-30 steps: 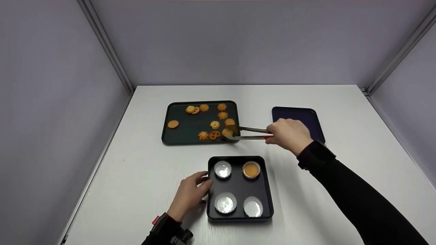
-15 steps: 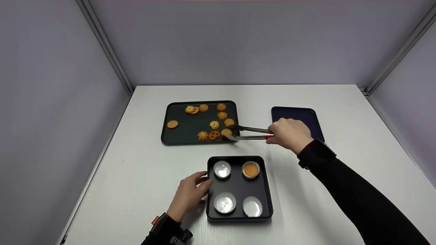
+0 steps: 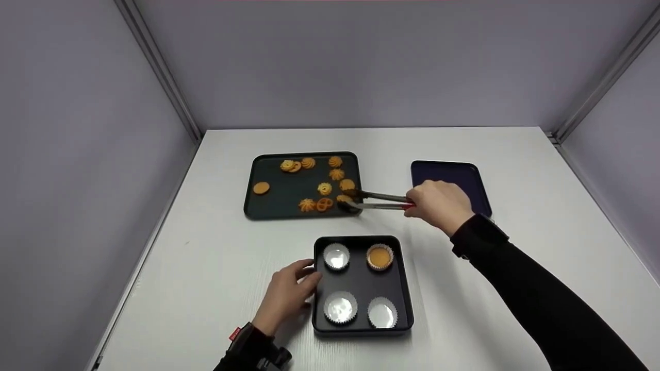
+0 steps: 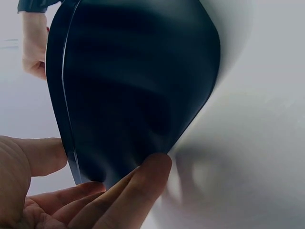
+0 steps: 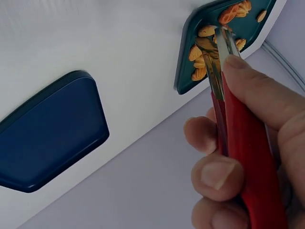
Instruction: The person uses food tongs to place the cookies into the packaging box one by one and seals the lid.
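The right hand (image 3: 441,203) grips red-handled metal tongs (image 5: 240,124), seemingly pinching a round golden biscuit (image 3: 342,198) leftward, calling for careful lifting; the left hand (image 3: 285,293) holds a square black metal pan (image 3: 358,283).

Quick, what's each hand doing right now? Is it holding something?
Left hand: holding the black square pan by its side.
Right hand: closed around red-handled metal tongs.

A lab-like panelled booth, with a touch of bakery.
In the head view, smooth pale walls rise at 9 o'clock (left wall (image 3: 77,180)), 12 o'clock (back wall (image 3: 340,62)) and 3 o'clock (right wall (image 3: 629,144)), joined by metal corner posts (image 3: 160,72) at 10 and 2, around a white tabletop (image 3: 206,242). The black wrist gear (image 3: 477,237) at 4 o'clock suits a recording set-up; the biscuit tray (image 3: 283,198) near the centre is kitchen-like.
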{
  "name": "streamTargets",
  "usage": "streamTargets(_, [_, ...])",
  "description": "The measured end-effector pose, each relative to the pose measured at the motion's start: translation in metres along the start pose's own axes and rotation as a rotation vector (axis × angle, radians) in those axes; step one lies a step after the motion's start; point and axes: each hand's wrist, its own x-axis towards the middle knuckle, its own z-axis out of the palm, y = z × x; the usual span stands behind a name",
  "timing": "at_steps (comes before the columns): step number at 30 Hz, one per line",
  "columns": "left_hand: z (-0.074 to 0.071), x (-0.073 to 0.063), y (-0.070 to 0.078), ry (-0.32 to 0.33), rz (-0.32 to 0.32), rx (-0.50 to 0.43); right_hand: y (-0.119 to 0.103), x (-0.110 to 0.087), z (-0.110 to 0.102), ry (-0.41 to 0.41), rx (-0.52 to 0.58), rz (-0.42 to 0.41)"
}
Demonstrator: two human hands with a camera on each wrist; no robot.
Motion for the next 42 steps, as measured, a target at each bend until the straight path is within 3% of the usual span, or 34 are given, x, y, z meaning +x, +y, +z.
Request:
streamTargets(10, [0.0,-0.001,-0.001,-0.009,-0.005,-0.006,0.003,-0.004,0.002,0.04,-0.031,0.001])
streamTargets(17, [0.0,0.0,-0.004,0.022,0.031,0.073,0.009,-0.011,0.0,0.066,-0.021,-0.003])
streamTargets(31, [0.0,0.0,-0.004,0.021,0.035,0.07,0.029,-0.024,-0.008,0.081,0.188,-0.007])
streamTargets(42, [0.0,-0.001,-0.002,0.004,0.014,0.018,0.037,-0.046,-0.013,-0.031,0.459,-0.071])
